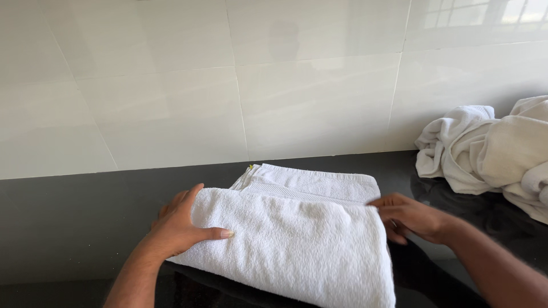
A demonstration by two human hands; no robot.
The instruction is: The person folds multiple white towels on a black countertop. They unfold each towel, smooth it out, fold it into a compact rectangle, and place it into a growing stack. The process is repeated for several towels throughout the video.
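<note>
The left hand (181,225) is pressing the towel (297,239) on the dark counter (63,228), thumb over its folded edge, fingers together, while the right hand (408,217) is pinching the opposite edge, so the fold looks midway, needing edges aligned.

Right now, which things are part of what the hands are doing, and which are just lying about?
In hand:
- folded white towel
- left hand, gripping its left edge
- right hand, at its right edge

Lying about:
- heap of crumpled white towels
- black countertop
- tiled wall
</note>
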